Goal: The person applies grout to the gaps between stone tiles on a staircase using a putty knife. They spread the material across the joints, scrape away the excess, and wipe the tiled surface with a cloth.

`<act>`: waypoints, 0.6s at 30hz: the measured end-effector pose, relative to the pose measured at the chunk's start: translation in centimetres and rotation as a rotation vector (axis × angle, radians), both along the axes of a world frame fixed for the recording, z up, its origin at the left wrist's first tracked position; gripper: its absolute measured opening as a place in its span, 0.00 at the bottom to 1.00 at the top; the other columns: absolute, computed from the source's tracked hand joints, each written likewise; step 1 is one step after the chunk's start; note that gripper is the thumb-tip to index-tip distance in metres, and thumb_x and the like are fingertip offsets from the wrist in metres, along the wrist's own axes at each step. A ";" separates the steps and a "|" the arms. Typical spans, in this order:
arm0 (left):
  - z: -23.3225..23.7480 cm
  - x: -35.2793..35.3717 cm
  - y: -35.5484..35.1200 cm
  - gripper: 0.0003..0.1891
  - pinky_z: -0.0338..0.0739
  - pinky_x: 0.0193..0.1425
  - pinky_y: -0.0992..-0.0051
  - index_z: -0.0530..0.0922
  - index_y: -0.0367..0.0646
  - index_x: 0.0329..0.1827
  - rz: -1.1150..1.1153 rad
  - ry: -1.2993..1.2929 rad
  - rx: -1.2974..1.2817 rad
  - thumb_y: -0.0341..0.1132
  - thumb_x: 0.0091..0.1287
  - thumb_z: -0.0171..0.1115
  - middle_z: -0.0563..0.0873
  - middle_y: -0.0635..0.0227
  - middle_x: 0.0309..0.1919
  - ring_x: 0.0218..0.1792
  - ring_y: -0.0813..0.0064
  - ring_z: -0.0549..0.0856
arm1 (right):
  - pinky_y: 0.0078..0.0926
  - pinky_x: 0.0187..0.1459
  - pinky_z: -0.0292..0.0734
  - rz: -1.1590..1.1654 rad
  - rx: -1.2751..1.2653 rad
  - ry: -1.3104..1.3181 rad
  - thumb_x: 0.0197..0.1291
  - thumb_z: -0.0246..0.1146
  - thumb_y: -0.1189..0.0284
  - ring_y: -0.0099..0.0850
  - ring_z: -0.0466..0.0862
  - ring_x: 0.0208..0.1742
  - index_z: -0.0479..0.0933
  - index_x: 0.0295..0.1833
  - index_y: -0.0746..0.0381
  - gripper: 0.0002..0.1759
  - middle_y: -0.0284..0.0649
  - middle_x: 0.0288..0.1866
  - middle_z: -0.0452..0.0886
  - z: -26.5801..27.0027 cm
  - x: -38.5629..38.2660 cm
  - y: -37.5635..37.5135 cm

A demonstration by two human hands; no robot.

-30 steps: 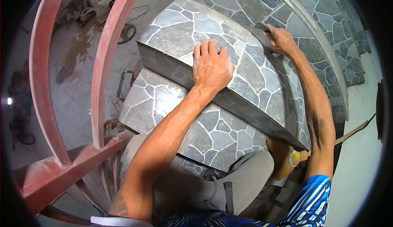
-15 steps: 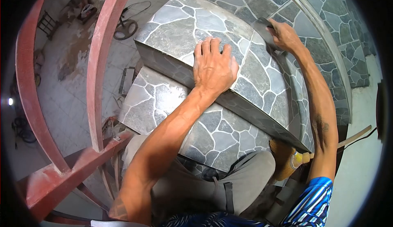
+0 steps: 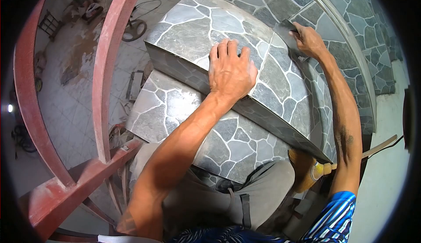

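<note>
My left hand (image 3: 230, 71) rests palm down on the stone-patterned tiled step (image 3: 186, 30), near its front edge, with the fingers a little apart. Pale dust whitens its fingertips. In my right hand (image 3: 309, 40) is a flat, dark scraper (image 3: 287, 35), gripped between the thumb and curled fingers. Its blade stands at the seam where the step meets the curved tiled wall (image 3: 335, 52); whether it touches the surface is hard to see. A dark, smooth band (image 3: 316, 107) follows that curve below my hand.
A lower tiled step (image 3: 237, 142) lies in front of my knees. To the left rise curved red metal bars (image 3: 107, 67) on a red beam (image 3: 83, 177). A yellow-bound straw broom (image 3: 313, 173) leans at the right. Cables and tools lie on the dusty floor (image 3: 87, 94).
My right hand has shifted slightly right and down along the seam with the scraper, whose blade now looks more tilted. My left hand stays in place on the step.
</note>
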State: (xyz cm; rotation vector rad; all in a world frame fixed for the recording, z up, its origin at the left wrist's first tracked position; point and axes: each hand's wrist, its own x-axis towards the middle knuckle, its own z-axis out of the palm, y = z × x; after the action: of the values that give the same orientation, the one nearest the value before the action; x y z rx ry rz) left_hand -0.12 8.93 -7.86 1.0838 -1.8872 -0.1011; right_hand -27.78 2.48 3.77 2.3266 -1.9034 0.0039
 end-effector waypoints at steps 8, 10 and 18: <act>0.0 -0.1 0.1 0.15 0.69 0.67 0.52 0.85 0.40 0.47 0.008 0.007 -0.006 0.37 0.60 0.71 0.81 0.52 0.55 0.62 0.52 0.77 | 0.58 0.42 0.76 -0.025 0.030 0.060 0.71 0.63 0.69 0.61 0.84 0.43 0.76 0.56 0.65 0.13 0.59 0.37 0.84 0.3 1.0 0.4; 0.1 0.1 -0.1 0.15 0.69 0.67 0.52 0.84 0.40 0.48 0.013 -0.009 -0.014 0.37 0.60 0.71 0.81 0.52 0.55 0.61 0.51 0.77 | 0.58 0.42 0.76 0.006 0.004 0.091 0.71 0.63 0.69 0.61 0.84 0.43 0.76 0.55 0.65 0.13 0.59 0.36 0.84 -0.3 1.0 0.2; 0.0 -0.3 0.4 0.15 0.69 0.66 0.52 0.84 0.40 0.47 0.016 -0.003 -0.023 0.37 0.60 0.70 0.81 0.52 0.53 0.60 0.51 0.78 | 0.58 0.42 0.76 0.007 0.044 0.117 0.71 0.62 0.69 0.60 0.85 0.43 0.76 0.56 0.64 0.13 0.58 0.38 0.85 0.0 1.0 0.2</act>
State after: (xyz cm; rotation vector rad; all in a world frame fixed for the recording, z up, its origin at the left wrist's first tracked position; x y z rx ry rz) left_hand -0.46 9.37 -7.88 1.0836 -1.8777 -0.0693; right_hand -26.76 2.73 3.81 2.3065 -1.8579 -0.1716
